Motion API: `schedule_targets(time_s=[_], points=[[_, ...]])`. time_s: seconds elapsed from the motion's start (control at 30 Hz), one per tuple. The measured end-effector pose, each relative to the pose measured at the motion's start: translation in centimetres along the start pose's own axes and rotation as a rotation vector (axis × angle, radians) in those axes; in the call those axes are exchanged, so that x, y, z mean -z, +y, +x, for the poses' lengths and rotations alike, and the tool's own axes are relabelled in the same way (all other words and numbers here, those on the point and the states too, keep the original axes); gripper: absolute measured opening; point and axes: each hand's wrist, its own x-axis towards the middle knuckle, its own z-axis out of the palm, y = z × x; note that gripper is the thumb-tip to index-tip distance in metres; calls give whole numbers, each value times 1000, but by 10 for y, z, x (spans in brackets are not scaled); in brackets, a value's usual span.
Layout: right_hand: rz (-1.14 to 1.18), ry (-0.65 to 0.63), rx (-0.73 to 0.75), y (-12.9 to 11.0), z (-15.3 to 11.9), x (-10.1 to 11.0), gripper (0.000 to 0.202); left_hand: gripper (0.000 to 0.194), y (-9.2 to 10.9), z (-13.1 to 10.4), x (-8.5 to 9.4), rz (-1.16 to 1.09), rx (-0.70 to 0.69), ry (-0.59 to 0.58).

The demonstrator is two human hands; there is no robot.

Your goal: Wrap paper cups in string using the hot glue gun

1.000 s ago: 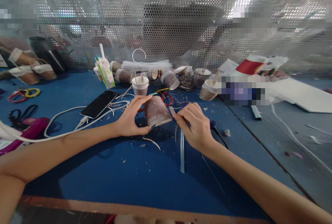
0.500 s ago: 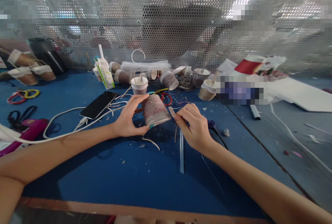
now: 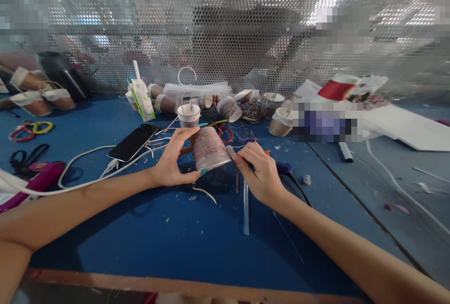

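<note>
Inside the counter's (image 3: 147, 247) front edge, the cup (image 3: 210, 150) gripped by left fingers (image 3: 185, 134) is best steadied, the strip (image 3: 231, 152) pinched by right fingers (image 3: 246, 152).

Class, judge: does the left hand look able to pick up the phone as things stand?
Probably not: the left hand is occupied gripping the wrapped cup, though the phone lies close by, uncovered.

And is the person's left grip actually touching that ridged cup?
Touching. The head view shows the left grip curled around the ridged cup, thumb against its lower edge and a finger at its top.
</note>
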Motion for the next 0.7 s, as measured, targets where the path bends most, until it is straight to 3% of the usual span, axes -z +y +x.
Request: schedule_targets(time_s=[0.2,0.3,0.4,0.47,0.6,0.7], points=[[164,-69,-149,0,0,-3,42,85,-4,-3,-1,-42,-10,17],[294,-114,-296,-1,-2,-4,47,86,-7,-3,-2,-80,-25,42],[372,-67,-397,-1,-5,-2,46,87,-10,-3,-3,-116,-19,51],[375,-41,-321,-1,-6,0,45,87,-11,-3,-3,-141,-9,44],[291,-74,-30,2,-6,5,59,88,-12,-2,-4,-193,0,-13],[142,88,55,6,-8,6,44,88,-13,-1,-5,-176,-26,3]])
